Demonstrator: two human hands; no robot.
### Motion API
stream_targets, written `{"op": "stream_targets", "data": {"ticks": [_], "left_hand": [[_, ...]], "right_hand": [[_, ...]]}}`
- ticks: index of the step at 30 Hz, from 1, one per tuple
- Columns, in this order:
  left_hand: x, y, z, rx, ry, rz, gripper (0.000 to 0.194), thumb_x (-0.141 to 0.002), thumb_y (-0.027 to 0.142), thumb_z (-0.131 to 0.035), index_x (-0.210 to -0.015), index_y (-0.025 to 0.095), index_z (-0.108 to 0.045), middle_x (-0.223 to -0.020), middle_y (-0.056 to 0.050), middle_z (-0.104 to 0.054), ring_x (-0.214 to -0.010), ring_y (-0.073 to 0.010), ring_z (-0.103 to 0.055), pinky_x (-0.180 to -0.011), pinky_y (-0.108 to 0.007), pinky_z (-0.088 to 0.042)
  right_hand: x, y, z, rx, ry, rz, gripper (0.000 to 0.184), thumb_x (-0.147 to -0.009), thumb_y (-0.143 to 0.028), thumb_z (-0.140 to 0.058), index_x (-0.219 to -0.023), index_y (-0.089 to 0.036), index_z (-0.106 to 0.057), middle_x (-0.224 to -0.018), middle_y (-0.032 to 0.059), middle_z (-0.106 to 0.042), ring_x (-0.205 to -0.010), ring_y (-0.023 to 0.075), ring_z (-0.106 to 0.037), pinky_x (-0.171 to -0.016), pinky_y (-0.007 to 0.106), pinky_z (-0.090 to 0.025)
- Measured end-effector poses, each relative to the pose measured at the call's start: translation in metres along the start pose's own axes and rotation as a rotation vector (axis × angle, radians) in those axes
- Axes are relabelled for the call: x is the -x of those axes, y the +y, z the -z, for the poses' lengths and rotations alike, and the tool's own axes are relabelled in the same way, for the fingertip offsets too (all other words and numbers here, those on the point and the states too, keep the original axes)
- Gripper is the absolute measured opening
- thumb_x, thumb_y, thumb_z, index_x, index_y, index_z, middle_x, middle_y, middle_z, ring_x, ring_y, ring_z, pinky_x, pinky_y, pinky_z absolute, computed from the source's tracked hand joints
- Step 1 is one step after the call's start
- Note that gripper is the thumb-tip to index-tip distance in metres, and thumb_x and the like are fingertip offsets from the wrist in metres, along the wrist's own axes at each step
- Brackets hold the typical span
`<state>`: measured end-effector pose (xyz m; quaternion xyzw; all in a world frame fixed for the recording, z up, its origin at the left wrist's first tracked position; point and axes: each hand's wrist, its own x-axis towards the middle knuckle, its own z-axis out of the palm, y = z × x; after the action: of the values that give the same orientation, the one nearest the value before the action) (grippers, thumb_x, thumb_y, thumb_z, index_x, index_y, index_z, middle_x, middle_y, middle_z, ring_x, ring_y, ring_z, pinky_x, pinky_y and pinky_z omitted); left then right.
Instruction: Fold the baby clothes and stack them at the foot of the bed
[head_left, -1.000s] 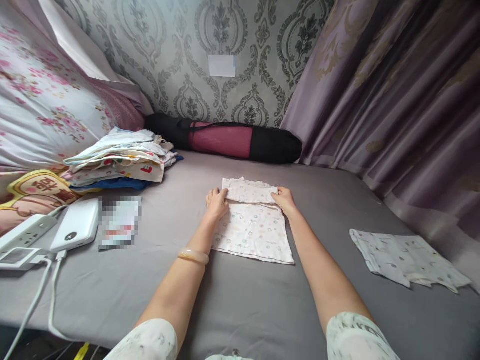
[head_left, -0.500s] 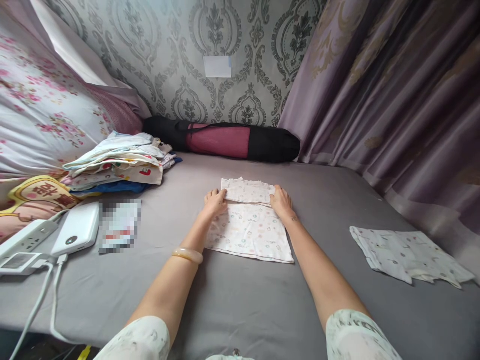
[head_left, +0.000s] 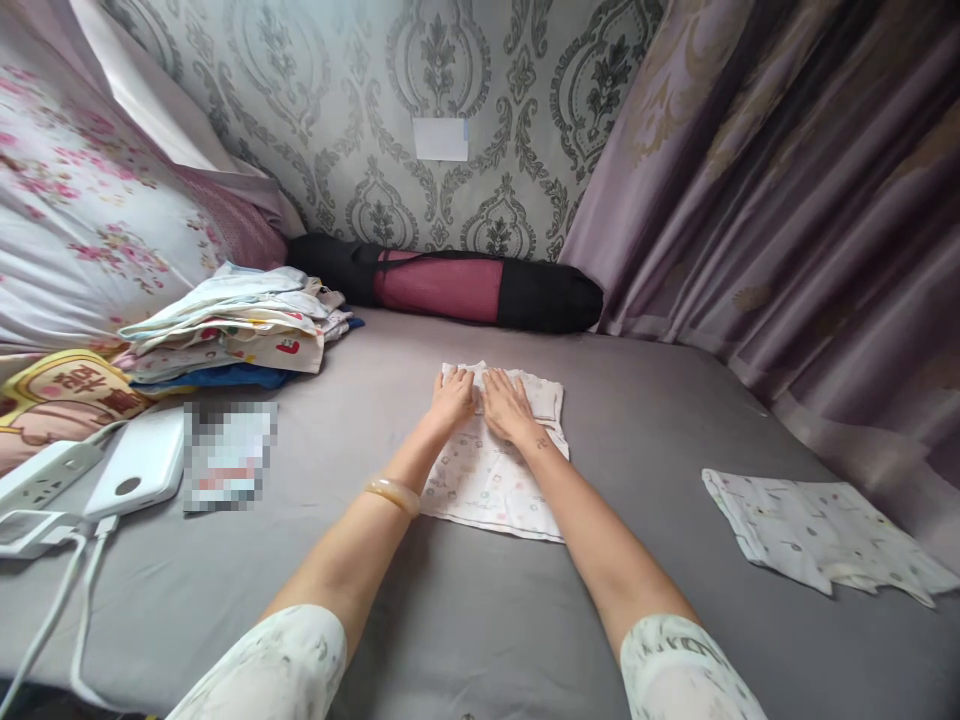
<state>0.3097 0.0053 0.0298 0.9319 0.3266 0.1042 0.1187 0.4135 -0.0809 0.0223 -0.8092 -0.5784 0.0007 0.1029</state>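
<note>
White printed cloth (head_left: 480, 480), one band turned down, both hands on it.

From my end: it lies around the middle of the grey sheet (head_left: 225, 570), well in from the sides. Partly done, I judge: the folded band (head_left: 544, 397) is over at the end facing the far edge; the part towards the near edge lies flat, unturned. Second printed cloth (head_left: 825, 525) near the right edge, untouched; pile of clothes (head_left: 232, 320) towards the far left corner. Right hand (head_left: 508, 405): fingers straight, slightly spread, palm down. Left hand (head_left: 454, 395): fingers bent; pinching or merely pressing, I cannot tell. Half a second ago the right was at the band's right end; now it is just beside the left, that end uncovered. Left has shifted slightly inwards.
</note>
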Motion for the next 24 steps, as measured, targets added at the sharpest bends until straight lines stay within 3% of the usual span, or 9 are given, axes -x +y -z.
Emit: {"op": "stream_targets", "data": {"ticks": [4,10,16,24], "left_hand": [[-0.010,-0.005,-0.016,-0.038,0.013,-0.068,0.040,-0.094,0.015,-0.032,-0.130,0.013,-0.049,-0.143,-0.015,-0.049,-0.140,-0.0269,-0.035,-0.117,-0.046,-0.025],[-0.013,-0.022,-0.031,-0.031,0.021,-0.068,0.042,-0.099,0.025,-0.030,-0.135,0.013,-0.047,-0.150,-0.016,-0.042,-0.142,-0.0267,-0.034,-0.116,-0.043,-0.026],[-0.006,-0.027,-0.024,-0.050,-0.037,-0.006,0.057,-0.101,0.044,-0.025,-0.147,0.013,-0.036,-0.157,-0.017,-0.029,-0.147,-0.0304,-0.021,-0.117,-0.045,-0.022],[-0.005,-0.022,-0.016,-0.046,-0.101,0.078,0.064,-0.099,0.048,-0.022,-0.151,0.011,-0.026,-0.160,-0.019,-0.021,-0.149,-0.0296,-0.015,-0.118,-0.046,-0.017]], "right_hand": [[-0.005,-0.008,-0.010,-0.028,-0.113,0.023,0.059,-0.096,-0.024,-0.023,-0.153,-0.007,-0.028,-0.161,0.0087,-0.023,-0.149,0.0218,-0.015,-0.120,0.045,-0.005],[-0.005,-0.005,-0.010,-0.085,-0.150,-0.006,0.060,-0.098,-0.032,-0.018,-0.154,-0.010,-0.026,-0.162,0.0059,-0.018,-0.149,0.0188,-0.011,-0.120,0.041,-0.004],[0.000,0.004,-0.006,-0.045,-0.153,-0.109,0.064,-0.099,-0.039,-0.015,-0.155,-0.007,-0.020,-0.163,0.0083,-0.014,-0.150,0.0190,-0.008,-0.120,0.040,-0.003],[0.008,0.023,-0.002,0.015,-0.143,-0.244,0.066,-0.100,-0.040,-0.017,-0.154,-0.003,-0.018,-0.163,0.0116,-0.010,-0.150,0.0214,-0.006,-0.120,0.042,-0.002]]}}
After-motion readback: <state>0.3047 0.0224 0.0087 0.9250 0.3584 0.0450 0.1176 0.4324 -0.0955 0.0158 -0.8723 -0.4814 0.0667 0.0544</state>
